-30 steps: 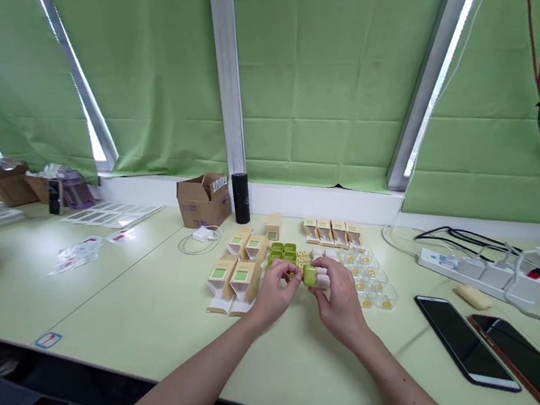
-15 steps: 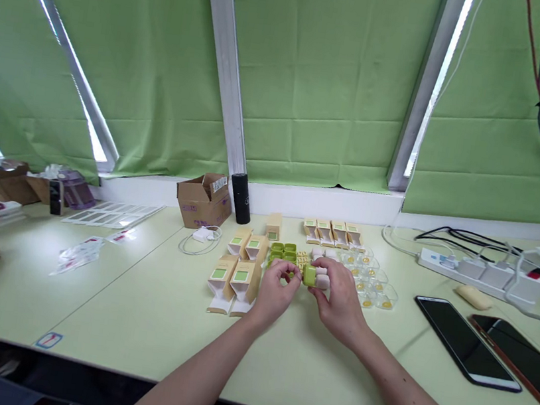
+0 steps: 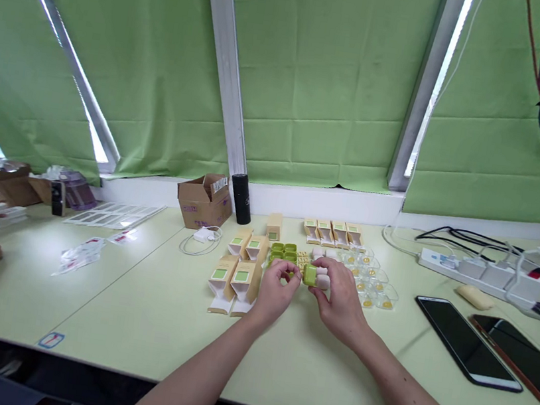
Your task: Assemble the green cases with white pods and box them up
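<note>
- The right hand point(image 3: 340, 301) pinches a small green case point(image 3: 309, 275) between thumb and fingers, raised over the surface point(image 3: 133, 317) near the middle of the layout.
- The left hand point(image 3: 277, 291) is curled just beside it, thumb and forefinger drawn together at the tips; whether they grip something tiny, I cannot tell.
- Judging by the pose, the step in hand is close two-handed work on that one case, the right hand steadying and the left doing the finer part.
- The next move seems to call for a firm right pinch and precise left fingertips, with little sideways sweep.
- Room is tight: open green cases point(image 3: 283, 251) and small yellow pieces point(image 3: 302, 259) lie just beyond, pale pink blocks point(image 3: 322, 282) by the right fingers, and clear plastic containers point(image 3: 385, 299) to the right.
- Kraft cartons with green panels point(image 3: 242, 276) stand left of the left hand, so a careless wrist could knock them.
</note>
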The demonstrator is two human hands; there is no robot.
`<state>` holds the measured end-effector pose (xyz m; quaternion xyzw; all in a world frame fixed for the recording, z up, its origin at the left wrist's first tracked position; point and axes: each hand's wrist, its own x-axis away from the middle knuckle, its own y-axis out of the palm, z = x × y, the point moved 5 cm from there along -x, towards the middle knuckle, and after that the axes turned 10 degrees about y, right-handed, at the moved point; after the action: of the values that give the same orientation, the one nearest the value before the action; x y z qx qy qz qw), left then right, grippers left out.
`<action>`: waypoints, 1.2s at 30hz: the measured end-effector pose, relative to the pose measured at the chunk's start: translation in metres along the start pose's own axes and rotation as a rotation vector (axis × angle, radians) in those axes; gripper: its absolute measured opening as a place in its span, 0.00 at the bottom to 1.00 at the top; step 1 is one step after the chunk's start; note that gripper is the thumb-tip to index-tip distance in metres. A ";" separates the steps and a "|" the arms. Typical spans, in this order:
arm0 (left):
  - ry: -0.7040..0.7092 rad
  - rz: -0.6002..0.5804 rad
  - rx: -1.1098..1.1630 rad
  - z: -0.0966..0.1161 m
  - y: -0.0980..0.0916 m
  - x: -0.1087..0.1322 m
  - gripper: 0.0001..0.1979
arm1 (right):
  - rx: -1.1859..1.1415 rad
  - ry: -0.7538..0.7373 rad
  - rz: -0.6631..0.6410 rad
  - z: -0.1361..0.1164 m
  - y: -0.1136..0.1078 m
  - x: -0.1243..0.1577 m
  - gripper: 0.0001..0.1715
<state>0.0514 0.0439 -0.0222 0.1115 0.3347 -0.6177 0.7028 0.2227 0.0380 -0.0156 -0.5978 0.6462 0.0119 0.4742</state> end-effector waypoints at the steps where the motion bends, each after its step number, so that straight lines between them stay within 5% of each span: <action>1: -0.001 0.002 0.001 0.000 0.000 0.000 0.05 | 0.000 -0.001 0.000 0.000 0.000 0.000 0.24; 36: -0.061 0.116 0.184 -0.002 -0.009 -0.003 0.08 | -0.076 0.012 0.054 -0.005 -0.009 -0.001 0.24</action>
<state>0.0420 0.0458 -0.0191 0.1758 0.2480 -0.6072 0.7341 0.2266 0.0339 -0.0075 -0.5979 0.6641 0.0457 0.4466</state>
